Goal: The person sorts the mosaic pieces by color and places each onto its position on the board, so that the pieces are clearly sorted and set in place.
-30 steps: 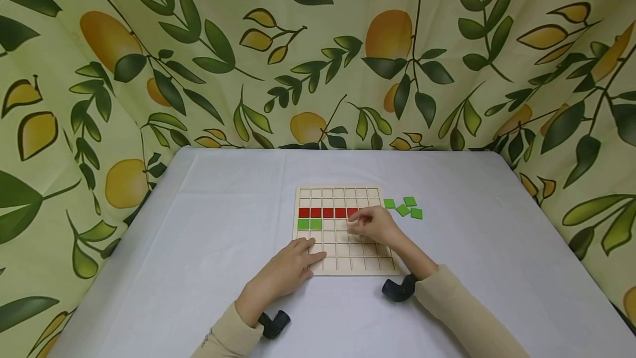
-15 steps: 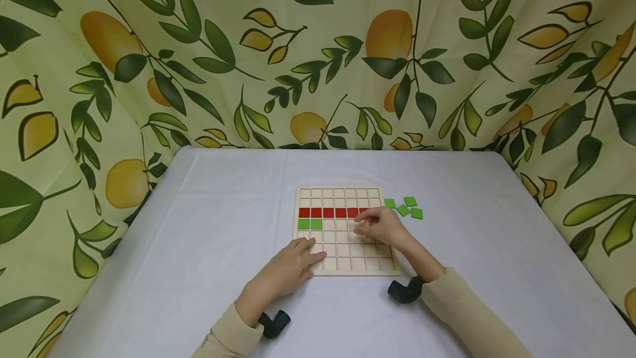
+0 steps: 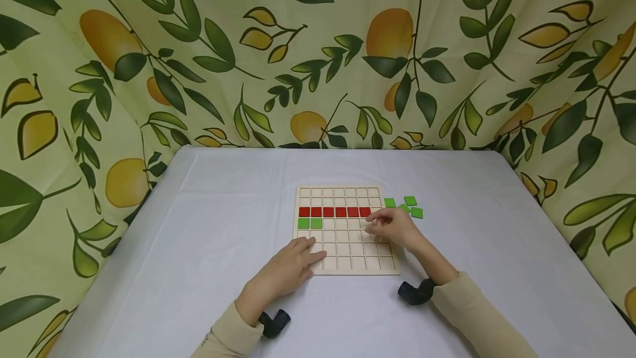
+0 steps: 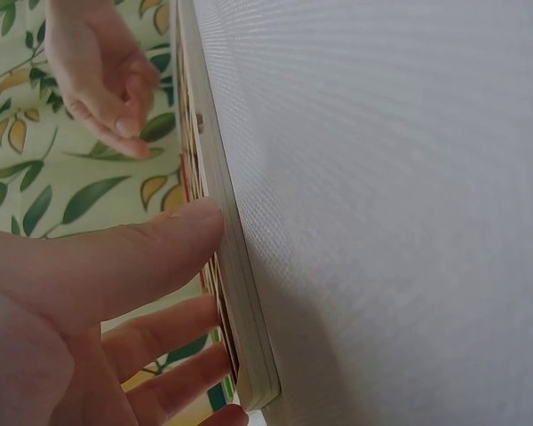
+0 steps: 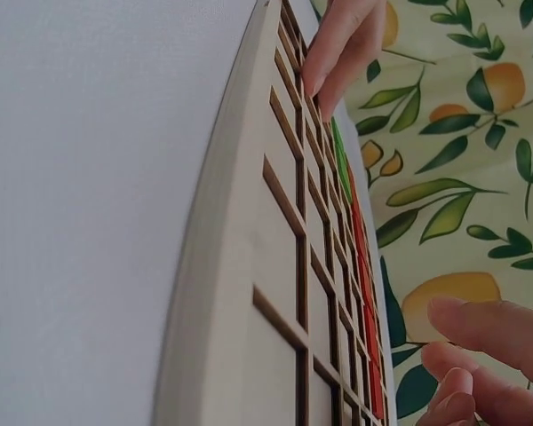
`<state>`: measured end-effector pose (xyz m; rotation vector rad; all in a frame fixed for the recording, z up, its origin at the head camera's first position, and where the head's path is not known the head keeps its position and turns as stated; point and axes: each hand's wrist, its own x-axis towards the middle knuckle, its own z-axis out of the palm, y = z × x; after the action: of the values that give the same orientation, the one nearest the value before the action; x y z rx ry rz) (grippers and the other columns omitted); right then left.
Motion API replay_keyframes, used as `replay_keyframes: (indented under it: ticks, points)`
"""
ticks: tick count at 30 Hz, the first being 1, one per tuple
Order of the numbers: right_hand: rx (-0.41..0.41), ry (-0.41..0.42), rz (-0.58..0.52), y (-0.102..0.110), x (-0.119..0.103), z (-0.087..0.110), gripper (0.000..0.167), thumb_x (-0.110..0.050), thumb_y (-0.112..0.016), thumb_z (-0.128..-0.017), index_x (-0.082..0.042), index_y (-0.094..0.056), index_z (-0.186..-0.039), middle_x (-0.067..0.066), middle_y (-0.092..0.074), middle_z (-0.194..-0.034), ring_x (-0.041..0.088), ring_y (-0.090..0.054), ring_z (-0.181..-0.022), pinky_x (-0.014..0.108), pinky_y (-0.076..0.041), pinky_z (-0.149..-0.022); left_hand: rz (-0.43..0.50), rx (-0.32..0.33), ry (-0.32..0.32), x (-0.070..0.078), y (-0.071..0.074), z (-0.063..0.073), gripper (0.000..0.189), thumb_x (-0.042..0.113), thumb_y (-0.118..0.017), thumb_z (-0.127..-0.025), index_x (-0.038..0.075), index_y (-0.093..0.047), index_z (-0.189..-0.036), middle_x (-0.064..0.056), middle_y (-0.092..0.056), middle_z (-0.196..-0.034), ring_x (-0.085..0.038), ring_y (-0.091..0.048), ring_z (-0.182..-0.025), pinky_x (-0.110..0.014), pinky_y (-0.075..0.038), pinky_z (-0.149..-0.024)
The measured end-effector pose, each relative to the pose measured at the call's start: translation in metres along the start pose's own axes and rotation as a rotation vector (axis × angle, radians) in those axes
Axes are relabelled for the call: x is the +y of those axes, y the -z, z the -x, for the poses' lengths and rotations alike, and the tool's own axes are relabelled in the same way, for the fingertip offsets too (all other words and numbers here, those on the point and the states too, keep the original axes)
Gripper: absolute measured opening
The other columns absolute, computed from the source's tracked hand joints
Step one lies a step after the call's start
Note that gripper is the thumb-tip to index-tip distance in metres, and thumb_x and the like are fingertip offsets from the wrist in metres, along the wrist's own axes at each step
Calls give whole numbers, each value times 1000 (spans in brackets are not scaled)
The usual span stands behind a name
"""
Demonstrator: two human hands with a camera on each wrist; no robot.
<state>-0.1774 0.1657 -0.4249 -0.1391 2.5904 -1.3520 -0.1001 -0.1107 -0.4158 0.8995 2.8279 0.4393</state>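
A wooden grid board [image 3: 343, 263] lies on the table, with a row of red square tiles [image 3: 328, 212] across it. Two green tiles [image 3: 316, 224] fill the left end of the row just nearer. My left hand [image 3: 284, 270] rests on the board's near left corner, fingers spread over the cells; in the left wrist view its thumb [image 4: 151, 262] lies at the board's edge. Over the board's right side hovers my right hand [image 3: 396, 227], fingers loosely bent. Thumb and fingertips [image 5: 449, 312] stand apart with nothing between them in the right wrist view.
Several loose green tiles [image 3: 417, 213] lie on the white tablecloth [image 3: 208, 225] beyond the right hand, off the board's right edge. A black curved piece [image 3: 416, 293] sits at the right wrist, another [image 3: 275, 324] at the left. A fruit-patterned curtain [image 3: 318, 70] surrounds the table.
My right hand has moved to the right across the board, baring more of the red row, and now overlaps the nearest loose green tiles' area. The left hand stays in place.
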Motion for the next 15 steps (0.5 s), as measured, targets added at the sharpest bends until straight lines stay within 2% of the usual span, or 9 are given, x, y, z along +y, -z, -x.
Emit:
replay_keyframes:
  ticks: [10,15]
  points:
    - [19,-26,19,16,6,3,26,-13,-75,-80,3,-71,-100,-4,-50,-69,8,-44,-64,16,-35,-49,1,-1,0,-1,-2,-1,41,16,-64,-91,15,-60,-132,-16,-51,-143,-34,-46,-135,-44,-43,-113]
    - [31,-4,21,25,11,5,28,-12,-76,-80,5,-70,-101,-4,-51,-67,6,-43,-57,17,-36,-47,5,-3,4,0,-2,-2,42,16,-64,-91,16,-60,-132,-16,-51,-143,-34,-46,-135,-44,-43,-113]
